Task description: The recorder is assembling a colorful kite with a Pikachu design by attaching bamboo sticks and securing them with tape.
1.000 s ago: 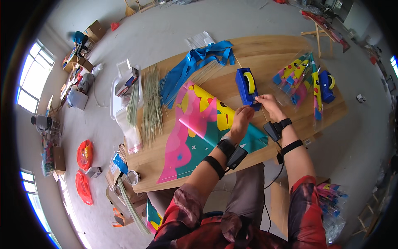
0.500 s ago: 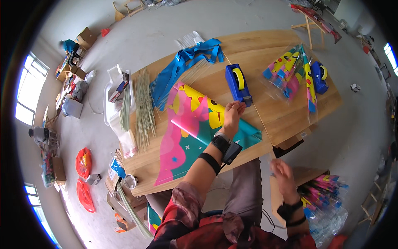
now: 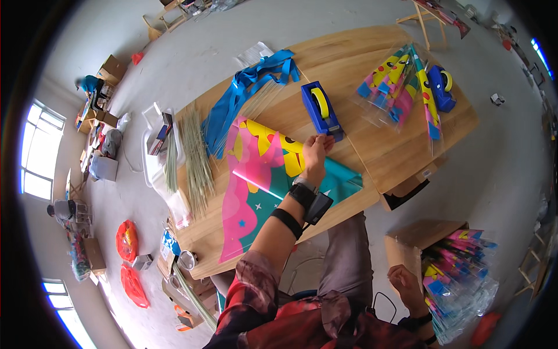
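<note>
The left hand (image 3: 314,156) lies flat, fingers spread, on a colourful printed kite sheet in pink, yellow and teal (image 3: 273,180), pressing its upper edge near the middle of the wooden table (image 3: 378,151); the fingers are apart and clamp nothing. The fingertips sit just beside the near end of a blue tape dispenser with a yellow roll (image 3: 321,109), perhaps touching it. The kite sheet runs from the table's middle down toward its near left corner, one teal end reaching the near edge.

The right hand (image 3: 406,285) hangs low, off the table, beside an open cardboard box (image 3: 418,241) on the floor that holds packed colourful kites in clear bags (image 3: 459,273). Its fingers curl loosely; whether they hold anything cannot be told.

Toward the far edge lie blue ribbon strips (image 3: 250,87), and a bundle of thin pale sticks (image 3: 196,157) lies along the left edge. Near the right edge rest several bagged kites in clear wrap (image 3: 401,87) and a second blue tape dispenser (image 3: 442,87). A small metal cup (image 3: 187,260) stands just off the near left corner.
</note>
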Tool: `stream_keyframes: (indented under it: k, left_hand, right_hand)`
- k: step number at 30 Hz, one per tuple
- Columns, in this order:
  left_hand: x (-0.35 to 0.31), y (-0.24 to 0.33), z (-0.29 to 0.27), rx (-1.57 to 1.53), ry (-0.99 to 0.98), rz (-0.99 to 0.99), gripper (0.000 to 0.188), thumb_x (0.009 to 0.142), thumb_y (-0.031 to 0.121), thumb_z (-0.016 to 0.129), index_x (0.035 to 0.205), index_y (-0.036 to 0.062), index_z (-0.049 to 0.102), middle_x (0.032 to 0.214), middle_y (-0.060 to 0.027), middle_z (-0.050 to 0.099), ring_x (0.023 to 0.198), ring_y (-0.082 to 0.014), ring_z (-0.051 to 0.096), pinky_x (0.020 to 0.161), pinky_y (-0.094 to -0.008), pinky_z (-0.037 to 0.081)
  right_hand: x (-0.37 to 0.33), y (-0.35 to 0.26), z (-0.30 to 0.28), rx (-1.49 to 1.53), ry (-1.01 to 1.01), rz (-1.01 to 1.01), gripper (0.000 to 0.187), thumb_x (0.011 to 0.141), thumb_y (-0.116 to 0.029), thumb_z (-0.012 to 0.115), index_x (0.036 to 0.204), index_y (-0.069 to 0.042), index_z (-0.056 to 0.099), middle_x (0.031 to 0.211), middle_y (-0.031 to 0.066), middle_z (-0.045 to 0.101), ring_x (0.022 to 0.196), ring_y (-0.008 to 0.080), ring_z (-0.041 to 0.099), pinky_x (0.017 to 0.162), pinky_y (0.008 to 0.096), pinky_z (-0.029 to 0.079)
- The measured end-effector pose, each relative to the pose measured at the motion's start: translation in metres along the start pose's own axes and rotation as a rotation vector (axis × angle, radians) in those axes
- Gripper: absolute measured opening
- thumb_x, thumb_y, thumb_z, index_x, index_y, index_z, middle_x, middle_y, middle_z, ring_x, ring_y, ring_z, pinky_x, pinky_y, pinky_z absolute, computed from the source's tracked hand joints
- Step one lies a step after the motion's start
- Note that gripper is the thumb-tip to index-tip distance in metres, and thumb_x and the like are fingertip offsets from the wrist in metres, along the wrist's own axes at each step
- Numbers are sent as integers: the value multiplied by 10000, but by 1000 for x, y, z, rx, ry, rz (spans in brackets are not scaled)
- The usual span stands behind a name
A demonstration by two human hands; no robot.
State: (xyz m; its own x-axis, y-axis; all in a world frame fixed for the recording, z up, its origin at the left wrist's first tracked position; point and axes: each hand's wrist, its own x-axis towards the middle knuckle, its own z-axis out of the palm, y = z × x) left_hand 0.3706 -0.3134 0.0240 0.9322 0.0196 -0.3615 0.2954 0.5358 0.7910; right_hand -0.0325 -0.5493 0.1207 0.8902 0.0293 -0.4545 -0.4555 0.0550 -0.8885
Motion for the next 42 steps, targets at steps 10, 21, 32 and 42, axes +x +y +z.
stream_keyframes:
  k: [10,21,32,42]
  left_hand:
    - [9,-17,11,-3,67,30,205,960,152,729,965,-52,709,852,-62,702,749,-136,673,732,-238,559]
    - [-14,-1,-2,488,182,176,84,938,126,723,929,44,736,878,-8,712,775,-99,647,687,-282,528]
    - [-243,151,-246,-60,328,297,38,964,109,690,993,111,665,949,18,646,874,-100,610,795,-273,510]
    - [-349,55,-373,-440,575,309,98,968,45,694,1061,67,671,952,-36,692,854,-138,681,784,-277,569]
  right_hand:
    - [15,41,-13,-6,28,61,64,982,-62,659,989,-35,601,1077,33,591,979,86,552,912,254,445]
    - [14,73,-20,-150,52,92,134,986,-114,681,1040,2,643,963,23,662,886,90,613,836,266,514]
    - [139,11,7,-333,-372,-98,88,950,-36,686,997,-24,613,904,-10,617,874,74,600,795,243,512]
    - [250,-45,95,-724,-552,-160,120,911,-40,700,997,-27,618,874,2,645,821,76,615,759,239,506]
